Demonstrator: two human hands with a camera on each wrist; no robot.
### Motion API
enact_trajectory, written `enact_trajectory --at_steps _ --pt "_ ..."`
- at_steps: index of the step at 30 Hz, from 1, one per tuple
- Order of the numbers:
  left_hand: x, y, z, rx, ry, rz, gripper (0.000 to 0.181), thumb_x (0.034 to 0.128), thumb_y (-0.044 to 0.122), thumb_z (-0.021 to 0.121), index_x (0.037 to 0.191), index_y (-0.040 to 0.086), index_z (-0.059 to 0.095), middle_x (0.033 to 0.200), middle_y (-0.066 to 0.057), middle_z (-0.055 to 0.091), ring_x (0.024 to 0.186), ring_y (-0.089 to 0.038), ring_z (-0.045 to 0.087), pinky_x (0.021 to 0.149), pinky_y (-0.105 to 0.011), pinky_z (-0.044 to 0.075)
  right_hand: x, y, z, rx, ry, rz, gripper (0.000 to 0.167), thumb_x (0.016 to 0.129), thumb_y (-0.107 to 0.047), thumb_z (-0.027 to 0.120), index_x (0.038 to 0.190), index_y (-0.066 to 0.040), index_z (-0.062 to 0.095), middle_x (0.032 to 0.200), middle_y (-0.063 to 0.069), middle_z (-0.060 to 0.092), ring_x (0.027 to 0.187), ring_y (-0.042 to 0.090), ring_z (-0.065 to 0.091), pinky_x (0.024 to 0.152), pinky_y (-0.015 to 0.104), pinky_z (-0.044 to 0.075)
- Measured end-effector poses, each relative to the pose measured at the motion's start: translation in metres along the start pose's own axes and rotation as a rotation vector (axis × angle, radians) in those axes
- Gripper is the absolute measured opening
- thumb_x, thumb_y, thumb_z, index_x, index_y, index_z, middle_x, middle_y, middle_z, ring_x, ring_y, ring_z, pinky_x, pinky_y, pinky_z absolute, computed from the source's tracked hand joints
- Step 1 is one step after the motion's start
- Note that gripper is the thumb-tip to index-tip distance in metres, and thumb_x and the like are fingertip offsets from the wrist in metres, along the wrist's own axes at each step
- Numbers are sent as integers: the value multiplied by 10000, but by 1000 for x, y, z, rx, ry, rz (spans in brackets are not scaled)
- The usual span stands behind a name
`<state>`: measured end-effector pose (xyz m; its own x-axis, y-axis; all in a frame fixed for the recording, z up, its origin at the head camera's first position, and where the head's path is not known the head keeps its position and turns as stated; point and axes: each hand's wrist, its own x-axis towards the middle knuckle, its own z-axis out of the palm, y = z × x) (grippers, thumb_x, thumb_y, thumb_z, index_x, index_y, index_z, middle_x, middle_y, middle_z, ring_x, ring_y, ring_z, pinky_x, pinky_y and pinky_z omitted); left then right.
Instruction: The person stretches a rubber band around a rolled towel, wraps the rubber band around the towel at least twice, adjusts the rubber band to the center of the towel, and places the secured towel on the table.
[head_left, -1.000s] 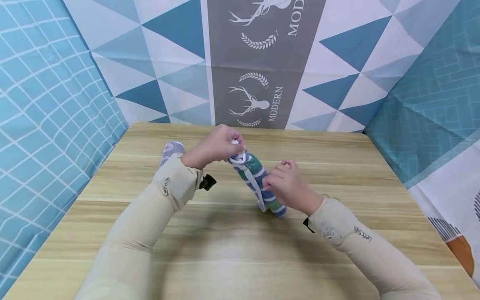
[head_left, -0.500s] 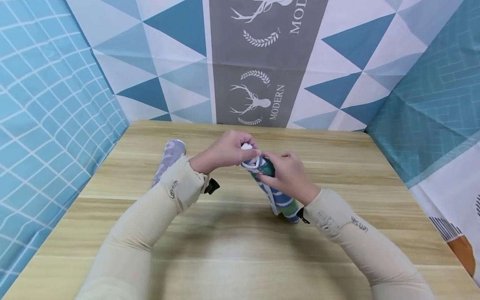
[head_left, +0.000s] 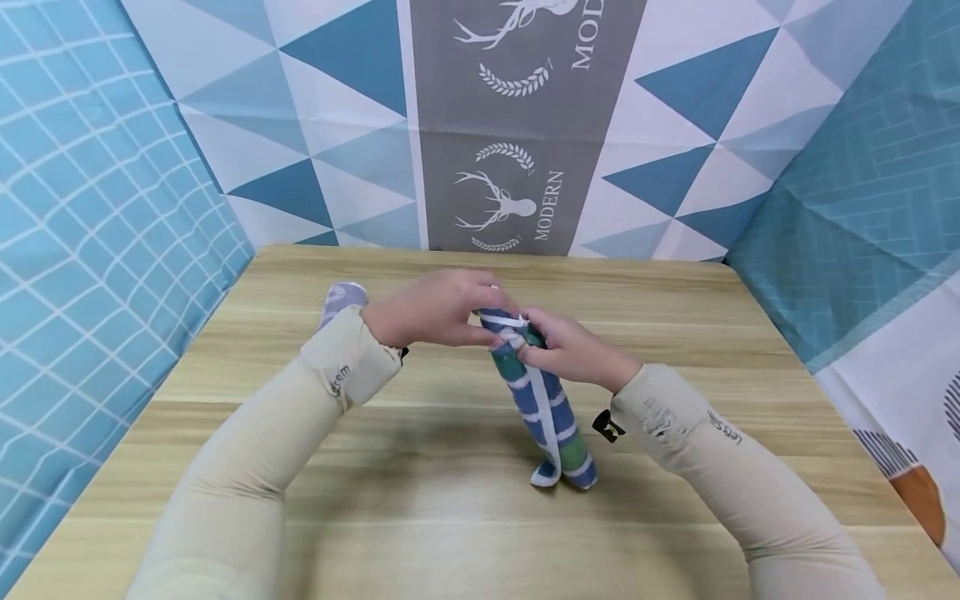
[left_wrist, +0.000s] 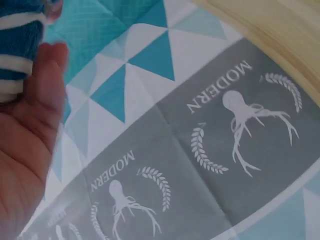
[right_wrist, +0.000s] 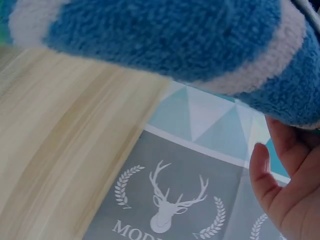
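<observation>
A rolled cloth striped in blue, green and white (head_left: pixel 551 417) slants between the hands in the head view, with a white strip along its length. Its upper end is pinched by the left hand (head_left: pixel 446 308), thumb in front and fingers behind. Just right of that, the right hand (head_left: pixel 573 350) grips the same end with thumb and fingers. In the left wrist view the left hand (left_wrist: pixel 30 140) touches the striped cloth (left_wrist: pixel 17 45). The right wrist view shows the cloth (right_wrist: pixel 165 40) large across the top, above the right hand (right_wrist: pixel 295 185).
A rolled purple-and-white cloth (head_left: pixel 343 302) lies at the back left of the wooden table (head_left: pixel 420 533), partly behind the left sleeve. Patterned cloths hang behind the table (head_left: pixel 360 67) and at the left (head_left: pixel 90 208) and right (head_left: pixel 862 183).
The right hand has come in to grip the cloth's upper end beside the left hand. The roll's lower end has moved toward the front and slightly right.
</observation>
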<state>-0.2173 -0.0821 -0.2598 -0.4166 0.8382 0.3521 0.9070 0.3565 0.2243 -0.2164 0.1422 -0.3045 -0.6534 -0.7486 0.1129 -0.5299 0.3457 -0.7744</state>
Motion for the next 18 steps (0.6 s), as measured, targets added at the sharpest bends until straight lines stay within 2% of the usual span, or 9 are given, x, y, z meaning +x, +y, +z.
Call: enact_trajectory --at_steps 3,5,7,9,11,15,18 --pt "-1 -2 4 64 40 75 231 808 105 767 1024 61 701 993 -126 612 855 -220 587 774 -296 522 0 1 1 -28 32 32 363 928 -47 514 1264 72 444 1050 173 613 849 224 622 738 367 548" --pt "-1 -4 7 91 105 120 173 805 73 762 966 59 699 1049 -178 612 939 -284 604 820 -333 523 0 1 1 -64 75 30 389 922 -55 541 1274 84 449 1057 186 623 852 232 630 742 381 550" --pt "-1 -4 10 97 173 140 119 808 40 749 910 43 688 1103 -218 606 1019 -334 599 864 -364 513 0 -1 1 -113 119 22 396 912 -61 566 1265 87 464 1053 190 634 843 234 638 732 384 555" --pt "0 -5 13 66 238 124 71 818 -1 721 864 16 669 1099 -224 626 1056 -351 601 882 -370 506 1 -2 2 -163 149 13 385 905 -61 577 1247 85 479 1032 189 641 818 230 639 709 372 558" --pt "2 -5 15 53 293 87 52 836 -27 683 827 -9 635 1052 -216 650 1025 -338 623 868 -367 510 2 -3 2 -219 171 9 388 901 -67 580 1247 80 483 1007 181 643 786 222 630 680 357 554" --pt "2 -7 19 3 390 -24 59 868 -33 636 829 -46 594 952 -209 676 859 -288 652 772 -355 524 3 -5 4 -281 198 15 424 905 -79 588 1284 60 460 1005 184 633 769 227 615 662 361 550" --pt "2 -8 20 -71 431 -97 52 871 -33 635 853 -70 604 873 -188 667 708 -230 590 655 -315 495 2 -3 5 -316 248 -25 469 901 -76 617 1316 21 420 1004 205 632 735 239 622 633 374 551"
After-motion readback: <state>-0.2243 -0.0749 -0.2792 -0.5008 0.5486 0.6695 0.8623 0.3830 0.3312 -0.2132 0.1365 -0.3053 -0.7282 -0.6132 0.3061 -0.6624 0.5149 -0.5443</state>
